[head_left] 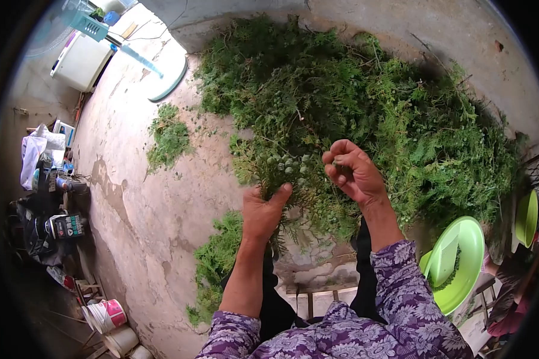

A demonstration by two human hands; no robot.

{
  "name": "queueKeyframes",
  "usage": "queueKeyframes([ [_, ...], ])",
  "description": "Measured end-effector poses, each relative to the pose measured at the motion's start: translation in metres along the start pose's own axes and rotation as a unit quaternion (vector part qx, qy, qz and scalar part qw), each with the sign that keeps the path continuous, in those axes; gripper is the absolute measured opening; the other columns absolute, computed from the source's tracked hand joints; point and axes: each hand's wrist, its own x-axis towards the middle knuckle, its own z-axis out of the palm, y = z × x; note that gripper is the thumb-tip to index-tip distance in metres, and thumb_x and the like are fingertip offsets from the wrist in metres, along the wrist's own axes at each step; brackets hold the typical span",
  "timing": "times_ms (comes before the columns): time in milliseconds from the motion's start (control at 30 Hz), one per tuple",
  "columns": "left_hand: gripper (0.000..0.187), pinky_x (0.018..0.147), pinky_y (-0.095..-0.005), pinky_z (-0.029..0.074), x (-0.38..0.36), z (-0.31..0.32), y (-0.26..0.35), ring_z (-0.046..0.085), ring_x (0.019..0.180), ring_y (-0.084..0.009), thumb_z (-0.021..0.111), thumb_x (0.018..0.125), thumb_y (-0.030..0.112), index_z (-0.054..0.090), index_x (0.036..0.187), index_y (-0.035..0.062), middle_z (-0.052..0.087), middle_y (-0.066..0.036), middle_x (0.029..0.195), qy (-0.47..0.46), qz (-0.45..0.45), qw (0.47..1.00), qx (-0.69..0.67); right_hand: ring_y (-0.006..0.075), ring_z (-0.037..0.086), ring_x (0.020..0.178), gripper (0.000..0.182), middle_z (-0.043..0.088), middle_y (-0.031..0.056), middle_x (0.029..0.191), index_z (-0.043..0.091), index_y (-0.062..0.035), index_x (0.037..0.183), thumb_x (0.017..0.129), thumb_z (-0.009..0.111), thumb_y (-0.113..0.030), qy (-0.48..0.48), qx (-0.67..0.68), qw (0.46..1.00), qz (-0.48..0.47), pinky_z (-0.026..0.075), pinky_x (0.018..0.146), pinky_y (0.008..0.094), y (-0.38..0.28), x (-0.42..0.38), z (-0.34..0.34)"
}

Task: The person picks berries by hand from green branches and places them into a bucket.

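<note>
My left hand point(265, 210) is closed round a green leafy sprig, its thumb pointing up and to the right. A cluster of pale green round cones point(288, 165) shows on the sprig just above that hand. To the right, my right hand point(354, 172) is raised with curled fingers and the thumb drawn against them. A small greenish thing, perhaps a cone, shows between its fingertips. Behind both hands lies a big heap of green branches point(317, 78) against the wall.
Small piles of greenery lie on the floor point(120, 179), one at the upper left point(169, 137), one by my left forearm point(218, 257). A green basin point(470, 263) holds small green pieces at right. A fan base point(167, 84), buckets point(105, 316) and bags stand left. Another person's sleeve point(518, 281) shows at right.
</note>
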Motion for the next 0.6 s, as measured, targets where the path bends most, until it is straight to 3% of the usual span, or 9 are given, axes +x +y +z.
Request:
queueKeyframes([
  [33,0.005,0.06,-0.0213,0.04,0.0,0.0,-0.001,0.048,0.065,-0.0036,0.062,0.079,0.008,0.064,0.082,0.0045,0.059,0.005,0.073,0.005,0.004,1.0,0.01,0.0072,0.054,0.056,0.007,0.058,0.0075,0.079,0.05,-0.005,0.089,0.082,0.052,-0.007,-0.038,-0.023,0.999,0.0,0.04,0.042,0.0152,0.004,0.005,-0.009],
  [233,0.01,0.06,-0.0219,0.041,0.003,0.005,-0.012,0.048,0.064,-0.0041,0.061,0.078,0.007,0.063,0.086,0.0007,0.059,0.004,0.072,-0.01,0.082,0.996,0.044,0.0058,0.053,0.058,0.023,0.052,0.0025,0.076,0.051,-0.0037,0.094,0.081,0.062,-0.018,-0.041,-0.14,0.989,0.001,0.04,0.043,0.0159,0.014,0.0,0.003],
  [367,0.012,0.058,-0.022,0.041,0.002,0.01,-0.011,0.048,0.064,-0.004,0.061,0.078,0.006,0.062,0.088,0.001,0.06,0.002,0.071,-0.023,0.092,0.991,0.1,0.0045,0.052,0.058,0.028,0.049,0.0002,0.075,0.052,-0.0028,0.098,0.079,0.065,-0.019,-0.011,-0.255,0.966,-0.031,0.04,0.045,0.0164,0.019,-0.003,0.009],
  [433,0.013,0.058,-0.0216,0.041,0.001,0.011,-0.008,0.048,0.064,-0.0039,0.061,0.078,0.007,0.063,0.09,0.0021,0.06,0.002,0.071,-0.03,0.085,0.991,0.102,0.0041,0.051,0.057,0.031,0.049,0.0002,0.076,0.053,-0.003,0.099,0.077,0.067,-0.019,-0.018,-0.35,0.93,-0.108,0.041,0.047,0.0168,0.023,-0.003,0.007],
  [600,0.013,0.058,-0.0215,0.041,0.004,0.012,-0.011,0.049,0.064,-0.0038,0.06,0.078,0.007,0.063,0.09,0.0026,0.06,0.002,0.071,-0.027,0.092,0.992,0.08,0.0039,0.049,0.054,0.023,0.05,-0.0004,0.073,0.054,-0.0025,0.097,0.078,0.063,-0.014,-0.005,-0.347,0.932,-0.105,0.042,0.047,0.0178,0.024,-0.006,0.012],
])
